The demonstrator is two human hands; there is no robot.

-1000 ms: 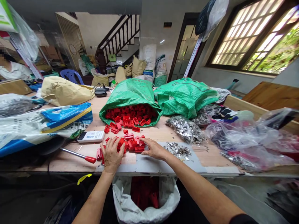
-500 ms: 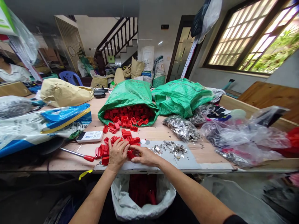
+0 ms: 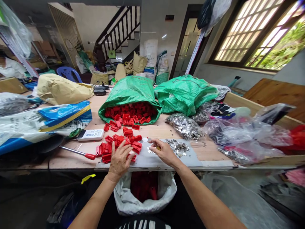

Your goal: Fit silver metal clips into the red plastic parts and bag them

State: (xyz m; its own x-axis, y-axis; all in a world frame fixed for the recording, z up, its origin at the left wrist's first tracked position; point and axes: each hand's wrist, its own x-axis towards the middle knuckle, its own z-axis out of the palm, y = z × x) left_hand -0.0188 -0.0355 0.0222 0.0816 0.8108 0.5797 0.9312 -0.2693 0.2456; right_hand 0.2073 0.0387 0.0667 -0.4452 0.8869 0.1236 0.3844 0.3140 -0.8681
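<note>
My left hand [image 3: 119,158] lies on a heap of small red plastic parts [image 3: 119,141] near the table's front edge, fingers spread over them. My right hand [image 3: 162,150] sits just to the right, fingers curled over small shiny metal pieces [image 3: 177,147] scattered on a grey sheet [image 3: 152,160]; what its fingers pinch is too small to name. Behind the heap an open green sack [image 3: 130,92] spills more red parts [image 3: 130,114]. Below the table edge a white bag [image 3: 143,197] holds red parts.
A white remote [image 3: 91,135] and a red-handled tool [image 3: 78,153] lie left of the heap. A second green sack [image 3: 186,93], clear bags of metal pieces [image 3: 184,125], a blue-and-white sack [image 3: 45,122] and a brown paper sack [image 3: 62,89] crowd the table. A person sits far left.
My left hand has drawn red parts toward the front edge. My right hand left the red parts, met the left hand, then moved right onto the metal pieces.
</note>
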